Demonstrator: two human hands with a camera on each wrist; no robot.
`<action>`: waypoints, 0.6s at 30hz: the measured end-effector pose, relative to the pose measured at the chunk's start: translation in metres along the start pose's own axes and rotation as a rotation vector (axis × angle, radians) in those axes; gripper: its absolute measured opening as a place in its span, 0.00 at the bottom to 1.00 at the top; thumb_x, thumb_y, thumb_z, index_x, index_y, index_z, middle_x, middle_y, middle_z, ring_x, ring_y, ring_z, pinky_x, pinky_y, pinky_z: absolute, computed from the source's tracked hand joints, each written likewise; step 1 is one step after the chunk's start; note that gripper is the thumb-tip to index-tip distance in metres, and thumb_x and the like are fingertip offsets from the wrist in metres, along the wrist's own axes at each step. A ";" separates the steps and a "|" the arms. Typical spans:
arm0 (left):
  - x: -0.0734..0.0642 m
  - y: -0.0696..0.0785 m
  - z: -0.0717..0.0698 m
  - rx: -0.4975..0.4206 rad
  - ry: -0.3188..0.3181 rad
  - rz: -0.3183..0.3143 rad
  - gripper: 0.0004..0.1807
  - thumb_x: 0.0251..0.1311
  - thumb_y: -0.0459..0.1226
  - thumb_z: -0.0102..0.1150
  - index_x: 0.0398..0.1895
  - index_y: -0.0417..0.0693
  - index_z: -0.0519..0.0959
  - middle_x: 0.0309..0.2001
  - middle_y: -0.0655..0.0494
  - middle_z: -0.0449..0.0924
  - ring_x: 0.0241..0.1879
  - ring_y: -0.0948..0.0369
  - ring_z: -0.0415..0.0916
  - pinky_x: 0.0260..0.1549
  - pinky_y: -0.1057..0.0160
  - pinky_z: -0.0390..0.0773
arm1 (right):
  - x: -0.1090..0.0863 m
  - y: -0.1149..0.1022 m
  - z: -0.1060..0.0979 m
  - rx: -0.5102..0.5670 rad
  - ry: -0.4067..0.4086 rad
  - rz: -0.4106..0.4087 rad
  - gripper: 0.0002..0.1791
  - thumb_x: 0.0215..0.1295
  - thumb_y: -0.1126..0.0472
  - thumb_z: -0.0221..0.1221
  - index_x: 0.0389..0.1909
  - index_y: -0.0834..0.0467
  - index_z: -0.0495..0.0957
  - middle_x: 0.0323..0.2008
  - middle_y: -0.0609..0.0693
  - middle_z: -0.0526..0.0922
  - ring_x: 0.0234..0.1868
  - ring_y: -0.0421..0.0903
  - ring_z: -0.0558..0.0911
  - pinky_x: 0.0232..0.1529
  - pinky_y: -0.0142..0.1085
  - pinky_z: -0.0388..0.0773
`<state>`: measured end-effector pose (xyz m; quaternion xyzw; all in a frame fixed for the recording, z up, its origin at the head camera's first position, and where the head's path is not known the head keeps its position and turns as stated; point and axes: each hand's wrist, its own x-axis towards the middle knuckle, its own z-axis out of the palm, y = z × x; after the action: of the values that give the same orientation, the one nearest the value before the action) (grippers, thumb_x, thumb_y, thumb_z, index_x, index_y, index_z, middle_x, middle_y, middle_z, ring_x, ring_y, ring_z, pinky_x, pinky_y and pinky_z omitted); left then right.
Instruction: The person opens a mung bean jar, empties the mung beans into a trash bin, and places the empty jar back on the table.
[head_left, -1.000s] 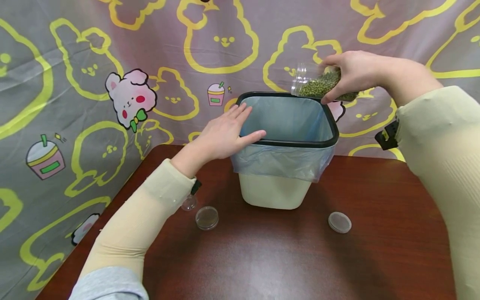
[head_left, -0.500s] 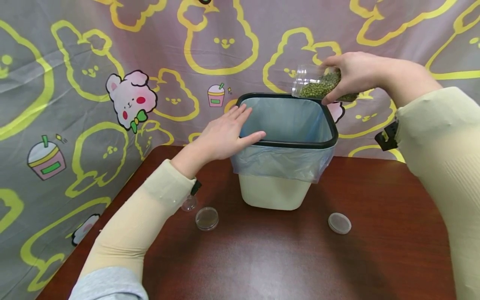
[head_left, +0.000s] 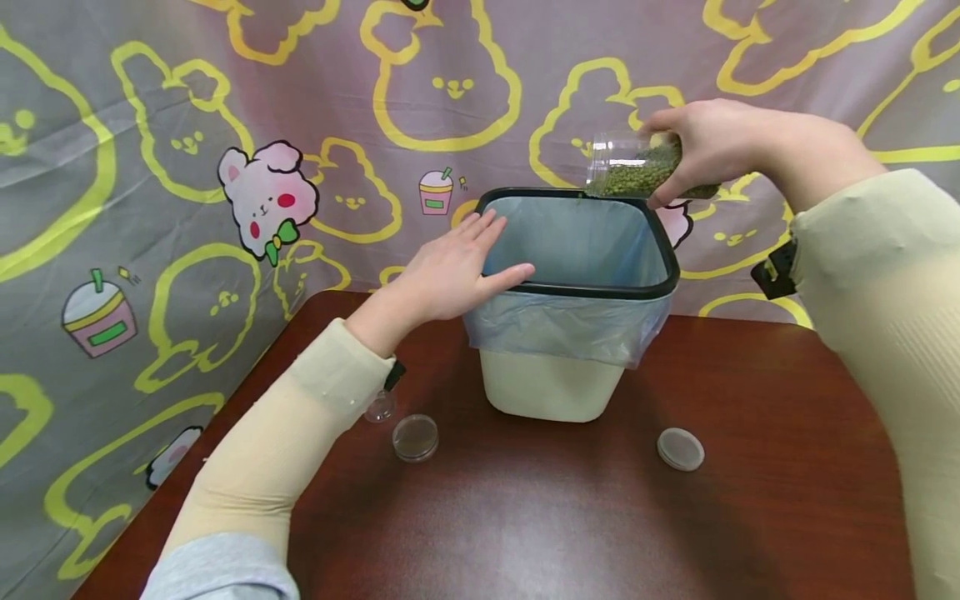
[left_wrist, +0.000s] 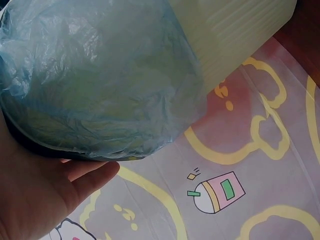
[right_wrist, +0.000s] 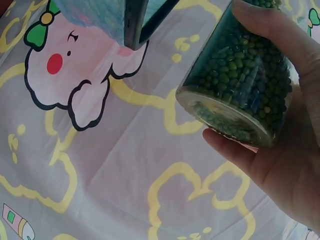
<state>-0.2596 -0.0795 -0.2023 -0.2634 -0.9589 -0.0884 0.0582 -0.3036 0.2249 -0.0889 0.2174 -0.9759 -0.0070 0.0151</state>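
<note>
A white bin (head_left: 555,387) stands on the table, its black rim (head_left: 600,291) lined with a blue plastic bag (head_left: 562,329). My left hand (head_left: 456,271) rests at the bin's left rim, fingers straight and thumb spread; in the left wrist view the fingers lie beside the rim and bag (left_wrist: 110,75). My right hand (head_left: 723,148) grips a clear jar (head_left: 609,158) of green beans, probably mung beans (head_left: 637,179). The jar lies nearly sideways, its mouth over the bin's back right rim. The right wrist view shows the jar's base (right_wrist: 225,117), with many beans inside.
On the brown table (head_left: 525,517), a clear round lid (head_left: 415,438) and a smaller clear round piece (head_left: 380,407) lie left of the bin. A whitish round lid (head_left: 680,449) lies to the right. A patterned curtain (head_left: 337,83) hangs close behind and along the left.
The beans have shifted toward the jar's mouth, and a few green specks show just past it. The left hand keeps its place; the head view has moved slightly.
</note>
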 end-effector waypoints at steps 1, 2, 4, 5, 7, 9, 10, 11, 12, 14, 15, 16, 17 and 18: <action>0.000 0.000 0.000 0.002 -0.002 -0.001 0.50 0.62 0.71 0.34 0.77 0.49 0.49 0.77 0.52 0.42 0.75 0.55 0.38 0.69 0.52 0.49 | 0.000 0.000 0.000 0.004 -0.012 0.003 0.52 0.51 0.48 0.70 0.71 0.65 0.55 0.56 0.73 0.70 0.49 0.64 0.74 0.44 0.55 0.70; 0.001 0.001 0.000 0.001 -0.003 -0.001 0.50 0.62 0.71 0.34 0.77 0.50 0.49 0.77 0.53 0.42 0.75 0.55 0.38 0.69 0.52 0.49 | 0.000 0.000 0.000 0.007 -0.021 0.005 0.53 0.52 0.48 0.70 0.72 0.65 0.54 0.57 0.73 0.69 0.51 0.65 0.73 0.46 0.57 0.70; 0.001 0.001 0.001 -0.001 -0.002 -0.001 0.50 0.62 0.71 0.34 0.77 0.50 0.49 0.77 0.53 0.42 0.75 0.55 0.38 0.69 0.52 0.49 | 0.001 0.000 -0.001 0.012 -0.033 0.006 0.54 0.52 0.48 0.70 0.72 0.65 0.52 0.59 0.75 0.68 0.55 0.67 0.71 0.50 0.59 0.68; 0.001 0.001 0.001 -0.001 -0.002 -0.002 0.50 0.62 0.71 0.34 0.77 0.50 0.49 0.77 0.53 0.42 0.75 0.55 0.38 0.69 0.52 0.49 | 0.001 0.000 0.000 0.014 -0.034 0.005 0.54 0.52 0.48 0.70 0.73 0.65 0.52 0.59 0.75 0.68 0.55 0.67 0.71 0.50 0.59 0.68; 0.002 0.001 0.001 0.000 -0.003 -0.003 0.50 0.62 0.72 0.33 0.77 0.50 0.49 0.77 0.53 0.42 0.75 0.56 0.38 0.69 0.52 0.49 | 0.001 0.000 0.000 0.016 -0.032 0.005 0.54 0.52 0.48 0.70 0.72 0.65 0.52 0.59 0.75 0.68 0.55 0.67 0.72 0.50 0.59 0.68; 0.001 0.001 0.001 -0.001 -0.003 -0.001 0.50 0.62 0.71 0.34 0.77 0.50 0.49 0.77 0.53 0.42 0.75 0.56 0.38 0.69 0.52 0.49 | 0.001 0.000 0.000 0.018 -0.029 0.006 0.54 0.52 0.48 0.70 0.72 0.65 0.52 0.58 0.75 0.68 0.55 0.67 0.72 0.49 0.59 0.68; 0.001 0.000 0.001 0.001 -0.004 -0.001 0.50 0.62 0.71 0.34 0.77 0.50 0.49 0.77 0.54 0.42 0.75 0.56 0.38 0.69 0.52 0.49 | 0.001 0.000 0.000 0.021 -0.028 0.006 0.54 0.52 0.48 0.70 0.72 0.65 0.52 0.58 0.75 0.68 0.54 0.67 0.72 0.49 0.59 0.68; 0.001 0.000 0.001 0.001 -0.005 -0.002 0.49 0.62 0.71 0.34 0.77 0.50 0.49 0.77 0.54 0.42 0.75 0.56 0.38 0.69 0.52 0.49 | 0.001 0.000 0.000 0.021 -0.026 0.005 0.54 0.52 0.47 0.70 0.72 0.65 0.53 0.58 0.75 0.68 0.55 0.67 0.72 0.50 0.59 0.68; 0.001 0.000 0.001 0.002 -0.005 -0.003 0.50 0.62 0.71 0.34 0.77 0.50 0.49 0.77 0.53 0.42 0.75 0.55 0.38 0.69 0.52 0.49 | 0.002 0.000 0.000 0.021 -0.024 0.002 0.54 0.52 0.47 0.70 0.72 0.65 0.53 0.58 0.75 0.68 0.55 0.67 0.72 0.50 0.59 0.68; 0.001 0.000 0.001 0.002 -0.005 -0.003 0.50 0.62 0.71 0.34 0.77 0.50 0.49 0.77 0.53 0.42 0.75 0.55 0.38 0.69 0.51 0.49 | 0.002 0.000 0.000 0.022 -0.020 -0.001 0.54 0.52 0.47 0.70 0.72 0.65 0.52 0.59 0.75 0.68 0.55 0.67 0.71 0.51 0.59 0.68; 0.002 0.000 0.001 0.004 -0.005 -0.004 0.50 0.62 0.71 0.34 0.77 0.50 0.49 0.77 0.53 0.42 0.75 0.55 0.38 0.69 0.51 0.50 | 0.002 0.000 0.000 0.022 -0.018 -0.002 0.54 0.52 0.47 0.70 0.73 0.65 0.52 0.59 0.75 0.67 0.55 0.68 0.71 0.51 0.59 0.68; 0.002 0.000 0.001 0.004 -0.004 -0.004 0.50 0.62 0.71 0.33 0.77 0.50 0.49 0.77 0.53 0.42 0.75 0.55 0.38 0.68 0.51 0.50 | 0.003 0.000 0.000 0.024 -0.016 -0.002 0.54 0.52 0.47 0.70 0.73 0.65 0.52 0.59 0.75 0.67 0.56 0.68 0.71 0.51 0.60 0.68; 0.002 0.000 0.001 0.004 -0.004 -0.004 0.50 0.62 0.71 0.33 0.77 0.50 0.49 0.77 0.53 0.43 0.75 0.55 0.38 0.68 0.51 0.50 | 0.003 0.000 0.000 0.026 -0.014 -0.003 0.55 0.52 0.46 0.70 0.73 0.65 0.51 0.59 0.75 0.67 0.56 0.68 0.71 0.52 0.60 0.67; 0.002 0.000 0.001 0.005 -0.004 -0.004 0.50 0.62 0.72 0.33 0.77 0.50 0.49 0.77 0.53 0.43 0.75 0.55 0.38 0.68 0.51 0.50 | 0.003 -0.001 0.000 0.028 -0.013 -0.003 0.55 0.52 0.46 0.70 0.73 0.65 0.51 0.59 0.75 0.67 0.56 0.68 0.71 0.52 0.60 0.67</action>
<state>-0.2619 -0.0785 -0.2030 -0.2615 -0.9597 -0.0856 0.0568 -0.3061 0.2230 -0.0887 0.2190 -0.9757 0.0051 0.0055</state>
